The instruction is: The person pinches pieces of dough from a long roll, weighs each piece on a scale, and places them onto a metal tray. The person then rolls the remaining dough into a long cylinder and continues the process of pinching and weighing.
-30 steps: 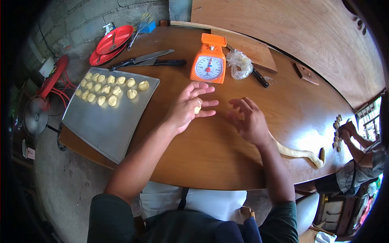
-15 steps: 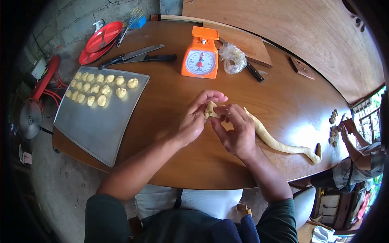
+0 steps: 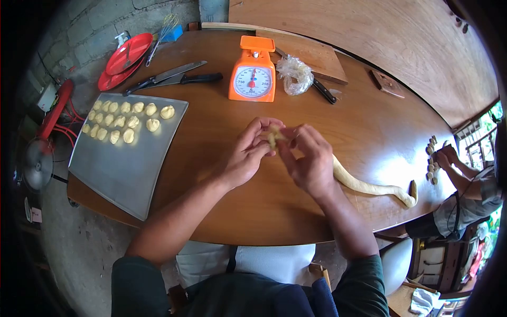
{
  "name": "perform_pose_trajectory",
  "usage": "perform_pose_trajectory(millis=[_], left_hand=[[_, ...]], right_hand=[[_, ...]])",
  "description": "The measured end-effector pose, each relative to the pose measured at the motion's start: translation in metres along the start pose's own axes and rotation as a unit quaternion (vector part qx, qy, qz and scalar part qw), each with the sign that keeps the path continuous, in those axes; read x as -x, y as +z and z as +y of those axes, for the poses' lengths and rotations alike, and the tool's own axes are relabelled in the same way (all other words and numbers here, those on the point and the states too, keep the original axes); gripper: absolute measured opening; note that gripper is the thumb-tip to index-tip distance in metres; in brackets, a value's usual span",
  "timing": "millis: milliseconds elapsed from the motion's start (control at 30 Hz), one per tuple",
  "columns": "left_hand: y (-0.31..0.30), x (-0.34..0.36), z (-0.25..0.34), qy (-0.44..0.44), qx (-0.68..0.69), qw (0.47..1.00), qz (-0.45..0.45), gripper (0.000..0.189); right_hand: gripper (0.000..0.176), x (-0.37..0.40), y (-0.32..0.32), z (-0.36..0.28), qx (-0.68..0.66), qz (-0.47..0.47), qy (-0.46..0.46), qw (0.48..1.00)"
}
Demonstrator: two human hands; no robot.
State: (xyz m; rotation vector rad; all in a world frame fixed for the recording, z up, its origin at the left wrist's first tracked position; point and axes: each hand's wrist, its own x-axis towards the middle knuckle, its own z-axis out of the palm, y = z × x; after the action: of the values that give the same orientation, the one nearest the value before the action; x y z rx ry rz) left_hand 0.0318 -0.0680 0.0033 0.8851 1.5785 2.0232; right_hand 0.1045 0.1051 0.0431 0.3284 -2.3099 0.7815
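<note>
Pale yellow, a small piece of dough (image 3: 273,137) sits above the table (image 3: 211,211), gripped between the curled fingers and thumb of the left hand (image 3: 249,153); the right hand (image 3: 309,161) pinches its edge, thumb and fingers nearly together, slightly blurred. Beside the right hand, a long dough rope (image 3: 369,187) lies on the wood. Farther out are an orange scale (image 3: 252,79) and a metal tray (image 3: 119,171) bearing dough balls (image 3: 128,136).

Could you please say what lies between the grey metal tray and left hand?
Only bare brown wooden tabletop separates tray and left hand in the head view.
</note>
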Motion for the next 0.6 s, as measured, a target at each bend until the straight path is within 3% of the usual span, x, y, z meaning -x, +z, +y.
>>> perform_pose_trajectory(millis=[33, 100, 233, 267, 433, 500, 567, 600], left_hand=[[0.003, 0.002, 0.008, -0.052, 0.032, 0.998, 0.020, 0.040], [0.003, 0.002, 0.009, -0.055, 0.051, 0.997, 0.014, 0.041], [-0.002, -0.002, 0.000, -0.053, 0.091, 0.994, 0.011, 0.040], [-0.002, 0.000, -0.001, -0.052, 0.090, 0.994, 0.012, 0.040], [-0.002, -0.001, 0.002, -0.036, 0.006, 0.999, 0.012, 0.044], [-0.003, -0.002, 0.004, -0.043, -0.020, 0.999, 0.017, 0.045], [-0.005, -0.003, 0.000, -0.050, -0.044, 0.997, 0.028, 0.047], [-0.006, -0.005, -0.007, 0.000, -0.056, 0.998, 0.016, 0.045]], right_hand=[[0.022, 0.000, -0.004, 0.004, 0.002, 0.002, 0.002, 1.000], [0.024, -0.003, -0.012, 0.009, 0.006, 0.006, 0.032, 0.999], [0.029, 0.001, -0.007, -0.009, -0.037, 0.001, -0.008, 0.999], [0.032, 0.000, -0.005, -0.013, -0.011, -0.011, -0.058, 0.998], [0.030, -0.001, -0.006, 0.003, 0.053, -0.030, -0.068, 0.996], [0.024, -0.002, -0.009, 0.003, -0.001, -0.004, 0.002, 1.000], [0.022, -0.004, -0.010, -0.002, -0.008, -0.006, -0.026, 1.000], [0.021, -0.002, -0.005, -0.003, -0.008, -0.034, -0.057, 0.998]])
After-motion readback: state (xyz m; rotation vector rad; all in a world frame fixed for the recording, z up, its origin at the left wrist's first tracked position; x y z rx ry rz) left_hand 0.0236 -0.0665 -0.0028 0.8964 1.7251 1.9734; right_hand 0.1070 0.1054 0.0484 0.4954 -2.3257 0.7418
